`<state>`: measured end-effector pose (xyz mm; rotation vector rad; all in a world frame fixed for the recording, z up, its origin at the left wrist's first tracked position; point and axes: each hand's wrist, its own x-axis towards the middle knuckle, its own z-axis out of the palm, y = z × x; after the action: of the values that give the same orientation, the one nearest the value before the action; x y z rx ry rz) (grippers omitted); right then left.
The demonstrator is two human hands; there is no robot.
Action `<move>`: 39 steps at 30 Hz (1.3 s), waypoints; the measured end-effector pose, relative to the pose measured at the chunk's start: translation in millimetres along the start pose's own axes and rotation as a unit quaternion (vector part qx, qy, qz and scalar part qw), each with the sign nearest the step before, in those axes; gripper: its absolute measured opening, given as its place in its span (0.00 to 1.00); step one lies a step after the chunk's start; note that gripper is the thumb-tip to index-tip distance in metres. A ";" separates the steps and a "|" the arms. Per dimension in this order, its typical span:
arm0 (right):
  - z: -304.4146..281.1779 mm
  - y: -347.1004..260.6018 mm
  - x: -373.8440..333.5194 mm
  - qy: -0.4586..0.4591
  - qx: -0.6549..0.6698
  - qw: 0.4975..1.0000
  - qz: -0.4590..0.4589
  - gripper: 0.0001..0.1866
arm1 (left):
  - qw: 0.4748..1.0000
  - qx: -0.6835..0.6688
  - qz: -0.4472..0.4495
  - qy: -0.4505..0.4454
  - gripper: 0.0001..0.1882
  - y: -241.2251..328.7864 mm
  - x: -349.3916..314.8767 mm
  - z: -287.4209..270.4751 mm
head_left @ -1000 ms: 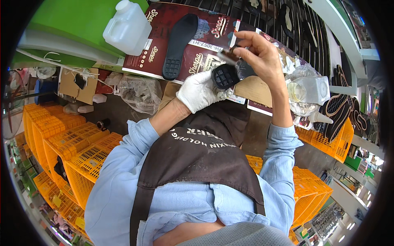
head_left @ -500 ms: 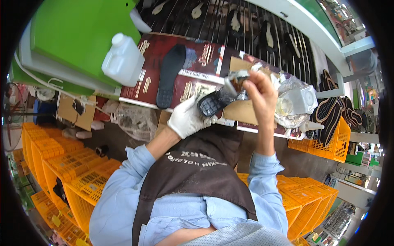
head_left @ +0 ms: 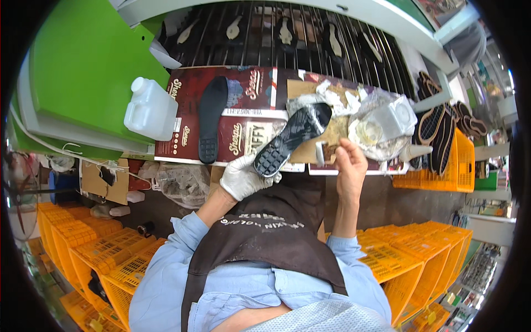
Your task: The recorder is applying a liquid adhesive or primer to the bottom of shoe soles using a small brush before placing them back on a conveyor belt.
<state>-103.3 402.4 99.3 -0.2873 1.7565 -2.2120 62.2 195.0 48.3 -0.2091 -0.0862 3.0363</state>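
Note:
My left hand [head_left: 243,178], in a white glove, grips the heel end of a black shoe sole [head_left: 301,126]. The sole tilts up to the right, its surface glossy and wet-looking, with a block pattern at the heel. To its right, my bare right hand [head_left: 350,165] pinches a small brush [head_left: 319,153] with a pale head and a brownish handle. Brush and sole are apart in the picture. A second, duller black sole [head_left: 213,119] lies flat on the dark red cardboard [head_left: 186,97], left of the held one.
A white plastic jug [head_left: 152,110] stands at the left beside a green machine cover [head_left: 94,72]. Right of my hands are a clear container [head_left: 395,119], crumpled plastic and a nozzle bottle [head_left: 417,151]. Several soles lie on a roller conveyor [head_left: 254,47] beyond. Yellow crates [head_left: 110,243] flank me.
My right hand and the brush have come down and away from the sole. The sole now shows nearly its full length. The whole view has shifted slightly.

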 end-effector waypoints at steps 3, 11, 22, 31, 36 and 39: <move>-7.3 -3.6 10.4 0.003 -0.057 0.998 -0.029 0.14 | 1.000 -0.011 -0.011 0.020 0.26 -6.5 -3.4 1.6; 10.8 -3.2 53.5 -0.092 -0.148 0.980 -0.098 0.14 | 0.999 0.013 0.003 0.038 0.28 -22.5 -6.5 2.9; -13.6 1.7 130.9 -0.057 -0.199 0.970 -0.127 0.13 | 0.998 0.061 0.021 0.022 0.26 -17.3 -4.6 0.9; -22.1 19.1 157.5 -0.024 -0.355 0.904 -0.238 0.15 | 0.999 0.017 0.027 0.027 0.25 -12.9 -7.1 -0.9; -18.1 22.2 150.4 -0.114 -0.277 0.948 -0.108 0.14 | 0.999 -0.031 0.026 0.022 0.24 -9.8 -11.5 2.4; -37.0 25.0 158.1 0.009 -0.492 0.843 -0.217 0.14 | 0.999 -0.042 0.018 0.018 0.24 -8.5 -10.6 0.8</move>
<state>-260.9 374.9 61.6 -0.9511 2.9247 -1.2795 73.3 202.4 51.1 -0.2735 -0.2084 3.0658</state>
